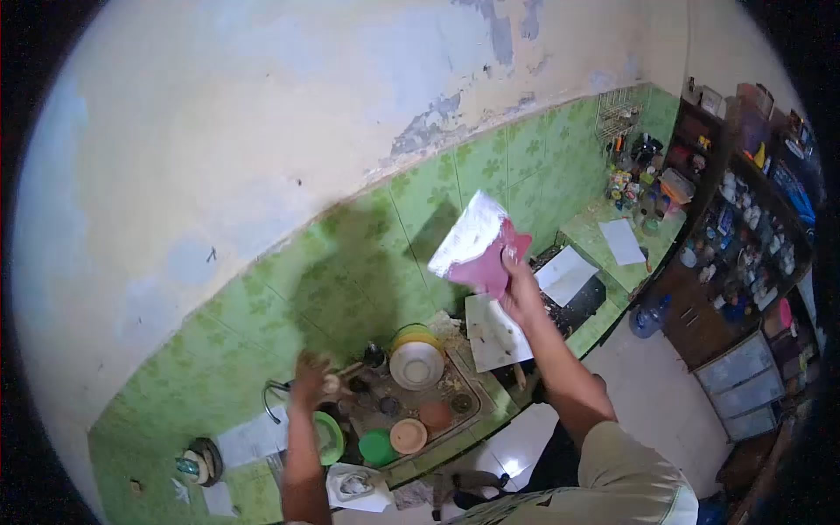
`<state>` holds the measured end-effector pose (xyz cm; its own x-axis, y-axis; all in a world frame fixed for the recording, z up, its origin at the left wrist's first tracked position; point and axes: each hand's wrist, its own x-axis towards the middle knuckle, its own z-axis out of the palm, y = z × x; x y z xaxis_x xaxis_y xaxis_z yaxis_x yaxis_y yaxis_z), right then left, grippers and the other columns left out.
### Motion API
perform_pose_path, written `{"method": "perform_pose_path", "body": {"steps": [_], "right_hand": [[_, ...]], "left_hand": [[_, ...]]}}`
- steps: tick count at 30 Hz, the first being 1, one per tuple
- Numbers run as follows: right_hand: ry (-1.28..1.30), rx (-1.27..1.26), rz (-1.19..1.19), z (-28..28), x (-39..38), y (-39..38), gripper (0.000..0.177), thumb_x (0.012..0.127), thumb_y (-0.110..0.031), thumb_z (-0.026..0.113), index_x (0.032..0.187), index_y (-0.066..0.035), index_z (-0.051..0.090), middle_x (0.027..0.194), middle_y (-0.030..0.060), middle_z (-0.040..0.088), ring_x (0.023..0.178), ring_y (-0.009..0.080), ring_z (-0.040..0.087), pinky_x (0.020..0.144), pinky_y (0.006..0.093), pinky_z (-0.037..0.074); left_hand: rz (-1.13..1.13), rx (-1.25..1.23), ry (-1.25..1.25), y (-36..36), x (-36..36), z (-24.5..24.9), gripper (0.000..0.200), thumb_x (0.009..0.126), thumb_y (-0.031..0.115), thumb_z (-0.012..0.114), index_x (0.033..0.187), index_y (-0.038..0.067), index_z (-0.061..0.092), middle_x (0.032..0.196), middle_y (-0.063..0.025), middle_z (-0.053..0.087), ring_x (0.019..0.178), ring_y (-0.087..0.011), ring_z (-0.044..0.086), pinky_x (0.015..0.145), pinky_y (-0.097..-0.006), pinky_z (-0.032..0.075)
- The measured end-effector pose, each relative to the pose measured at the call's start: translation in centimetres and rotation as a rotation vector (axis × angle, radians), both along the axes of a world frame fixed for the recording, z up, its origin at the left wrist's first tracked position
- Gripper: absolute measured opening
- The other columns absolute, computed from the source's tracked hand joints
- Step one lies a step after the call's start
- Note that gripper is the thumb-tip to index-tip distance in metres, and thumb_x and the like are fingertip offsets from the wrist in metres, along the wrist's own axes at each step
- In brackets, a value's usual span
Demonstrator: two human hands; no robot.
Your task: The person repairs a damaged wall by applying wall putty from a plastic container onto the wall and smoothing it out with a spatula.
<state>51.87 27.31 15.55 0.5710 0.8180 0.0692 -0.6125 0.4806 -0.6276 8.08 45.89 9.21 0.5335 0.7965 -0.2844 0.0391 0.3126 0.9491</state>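
My right hand is raised in front of the tiled wall, its thumb and fingers closed on the lower edge of a pink and silver pouch. The pouch tilts up to the left, well above the counter. Low on the left, my left hand is over the sink's far left side, close to the curved faucet. A small pale object shows right beside its fingers, which are blurred; I cannot tell whether they grip it. Below that hand sits a green basin.
Stacked plates, a green bowl and a peach-coloured bowl crowd the sink. White papers lie over the dark stove to the right. Jars and bottles fill the far counter corner. A shelf unit stands at right.
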Motion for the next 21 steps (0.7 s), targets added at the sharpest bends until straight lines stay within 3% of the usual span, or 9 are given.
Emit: {"method": "perform_pose_path", "body": {"steps": [2,4,7,10,13,14,17,18,21], "right_hand": [[-0.013,0.065,-0.001,1.4,3.6,2.8,0.044,0.095,-0.026,0.055,0.131,-0.004,0.043,0.119,0.0078,0.057,0.102,0.0204,0.060,0.086,0.0339,0.052],[-0.017,0.090,-0.023,2.6,7.2,6.2,0.043,0.095,-0.024,0.055,0.130,-0.003,0.044,0.120,0.0080,0.057,0.102,0.0203,0.060,0.089,0.0344,0.050],[-0.079,0.168,-0.185,4.6,11.6,10.7,0.040,0.095,-0.021,0.054,0.128,-0.002,0.046,0.120,0.0086,0.058,0.103,0.0208,0.059,0.092,0.0349,0.047],[-0.319,0.024,-0.423,6.8,15.2,14.5,0.033,0.095,-0.018,0.054,0.122,0.001,0.053,0.112,0.0081,0.062,0.099,0.0184,0.059,0.089,0.0321,0.045],[-0.526,-0.148,-0.576,8.6,17.4,17.1,0.029,0.095,-0.018,0.054,0.116,0.001,0.059,0.107,0.0060,0.064,0.094,0.0170,0.060,0.086,0.0304,0.045],[-0.546,-0.198,-0.659,10.1,16.8,17.2,0.027,0.093,-0.020,0.054,0.106,0.001,0.064,0.096,0.0092,0.067,0.085,0.0195,0.062,0.080,0.0309,0.046],[-0.893,-0.465,-0.920,11.6,17.6,19.4,0.028,0.091,-0.024,0.056,0.100,0.000,0.066,0.087,0.0162,0.067,0.081,0.0243,0.063,0.077,0.0339,0.047],[-0.819,-0.434,-0.962,12.7,16.4,20.0,0.028,0.087,-0.026,0.056,0.094,-0.001,0.067,0.078,0.0218,0.065,0.077,0.0326,0.064,0.071,0.0380,0.048],[-1.054,-0.537,-1.073,12.6,15.2,24.9,0.024,0.086,-0.023,0.055,0.090,-0.002,0.066,0.077,0.0228,0.065,0.075,0.0389,0.064,0.067,0.0433,0.049]], "left_hand": [[0.176,0.324,0.392,9.7,-1.9,-1.0,0.092,0.083,0.027,0.072,0.147,0.002,0.011,0.142,-0.0242,0.035,0.127,-0.0363,0.042,0.084,-0.0514,0.052],[0.365,0.117,0.518,11.0,2.3,7.3,0.091,0.079,0.031,0.076,0.144,-0.003,0.022,0.145,-0.0260,0.030,0.126,-0.0419,0.041,0.085,-0.0532,0.051],[0.216,0.026,0.499,19.8,3.5,8.5,0.090,0.074,0.038,0.079,0.140,-0.003,0.033,0.146,-0.0252,0.029,0.124,-0.0452,0.041,0.084,-0.0525,0.050],[0.217,0.148,0.510,17.9,9.4,12.9,0.089,0.073,0.047,0.077,0.136,-0.004,0.042,0.142,-0.0254,0.036,0.119,-0.0416,0.048,0.084,-0.0524,0.048],[0.229,0.205,0.690,21.0,10.7,10.8,0.084,0.072,0.054,0.074,0.130,-0.003,0.051,0.135,-0.0258,0.046,0.120,-0.0384,0.048,0.088,-0.0599,0.042],[0.221,0.244,0.607,22.8,10.4,8.1,0.079,0.075,0.057,0.069,0.126,-0.002,0.055,0.128,-0.0258,0.053,0.124,-0.0364,0.045,0.099,-0.0645,0.025],[0.134,0.283,0.885,26.8,9.8,5.0,0.079,0.077,0.056,0.067,0.127,-0.004,0.053,0.133,-0.0260,0.049,0.129,-0.0393,0.037,0.107,-0.0610,0.009],[0.235,0.229,0.512,25.5,9.4,4.0,0.078,0.079,0.056,0.065,0.134,0.003,0.048,0.139,-0.0266,0.042,0.132,-0.0443,0.031,0.109,-0.0579,-0.001],[0.046,0.620,0.833,29.6,7.6,0.3,0.076,0.081,0.053,0.064,0.141,0.014,0.041,0.144,-0.0258,0.035,0.135,-0.0476,0.022,0.109,-0.0586,-0.001]]}}
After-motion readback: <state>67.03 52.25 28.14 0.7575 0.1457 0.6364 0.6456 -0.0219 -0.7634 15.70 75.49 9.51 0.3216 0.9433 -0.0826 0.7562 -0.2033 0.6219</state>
